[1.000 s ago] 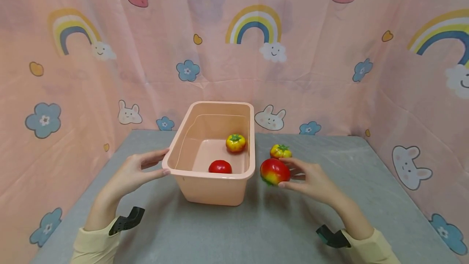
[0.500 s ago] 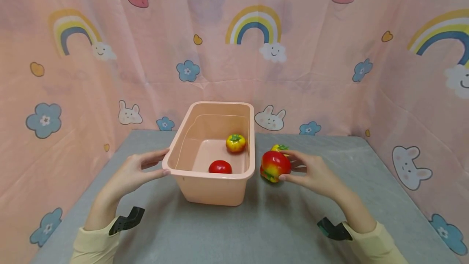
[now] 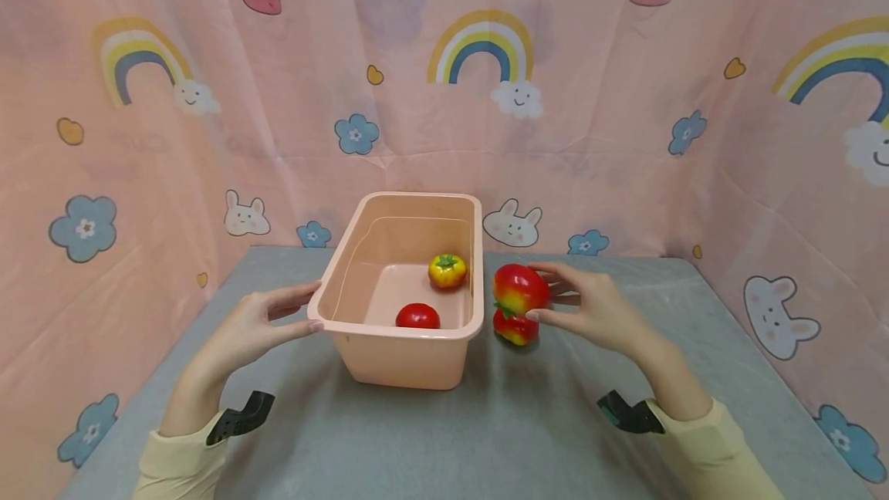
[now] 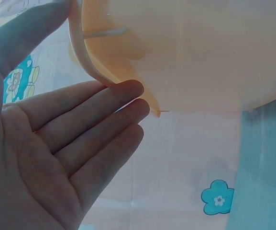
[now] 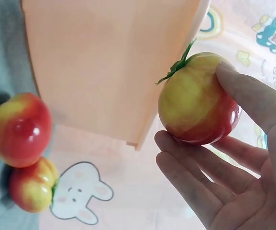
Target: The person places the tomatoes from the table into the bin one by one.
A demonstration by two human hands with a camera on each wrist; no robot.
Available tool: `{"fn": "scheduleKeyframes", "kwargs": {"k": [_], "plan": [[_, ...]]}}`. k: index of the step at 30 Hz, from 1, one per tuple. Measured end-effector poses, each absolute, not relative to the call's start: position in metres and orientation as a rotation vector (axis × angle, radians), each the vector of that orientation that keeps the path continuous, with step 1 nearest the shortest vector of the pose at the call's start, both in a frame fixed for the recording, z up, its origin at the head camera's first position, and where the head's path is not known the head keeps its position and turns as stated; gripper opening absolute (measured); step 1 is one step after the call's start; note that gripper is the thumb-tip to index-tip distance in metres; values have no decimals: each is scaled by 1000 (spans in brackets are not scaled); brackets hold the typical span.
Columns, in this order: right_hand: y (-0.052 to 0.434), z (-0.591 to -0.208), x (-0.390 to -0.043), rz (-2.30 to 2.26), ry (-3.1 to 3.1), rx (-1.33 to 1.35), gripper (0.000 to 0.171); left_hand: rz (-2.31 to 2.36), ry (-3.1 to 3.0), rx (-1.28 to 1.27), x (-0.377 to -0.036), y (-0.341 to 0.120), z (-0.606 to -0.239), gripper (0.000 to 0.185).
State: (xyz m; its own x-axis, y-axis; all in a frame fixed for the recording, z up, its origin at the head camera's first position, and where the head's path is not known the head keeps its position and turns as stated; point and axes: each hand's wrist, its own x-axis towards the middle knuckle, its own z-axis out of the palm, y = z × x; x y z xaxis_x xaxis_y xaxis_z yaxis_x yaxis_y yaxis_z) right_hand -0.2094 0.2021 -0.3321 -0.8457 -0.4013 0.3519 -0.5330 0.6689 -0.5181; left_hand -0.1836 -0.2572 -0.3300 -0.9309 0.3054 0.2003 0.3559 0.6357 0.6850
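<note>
My right hand (image 3: pixel 538 293) pinches a red-and-yellow toy tomato (image 3: pixel 515 288) between thumb and fingers (image 5: pixel 190 167), in the air just right of the pink plastic tub (image 3: pixel 399 361) at about rim height. The same tomato (image 5: pixel 197 98) shows close to the tub wall (image 5: pixel 104 62) in the right wrist view. My left hand (image 3: pixel 309 307) holds the tub's left rim, thumb on top, fingers (image 4: pixel 94 110) under the flange (image 4: pixel 99 62). Inside the tub lie a yellow tomato (image 3: pixel 447 271) and a red tomato (image 3: pixel 417 316).
On the grey table (image 3: pixel 486 438), under the held one, sits another red-and-yellow tomato (image 3: pixel 515 328). The right wrist view shows two fruits there, a red one (image 5: pixel 20 129) and a smaller orange one (image 5: pixel 30 189). Pink patterned cloth (image 3: pixel 625 137) walls three sides.
My right hand has lifted its tomato from table level to about the tub's rim, uncovering a tomato below and hiding the yellow-orange one behind. The left hand and tub stayed still.
</note>
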Motion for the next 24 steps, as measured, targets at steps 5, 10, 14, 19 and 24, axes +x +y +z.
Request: {"fn": "scheduleKeyframes", "kwargs": {"k": [5,10,14,19,24], "plan": [[197,-324,-212,913,-2674,758,67,-1194,-2779,-573,-184,-257,-330,58],[191,-317,-215,924,-2654,780,68,-1196,-2774,-577,-184,-258,-330,58],[188,-311,-218,924,-2642,813,67,-1198,-2772,-576,-184,-258,-330,58],[185,-307,-222,939,-2624,842,67,-1200,-2773,-573,-184,-258,-330,58],[179,-302,-224,945,-2637,820,66,-1198,-2770,-578,-184,-258,-330,58]]}}
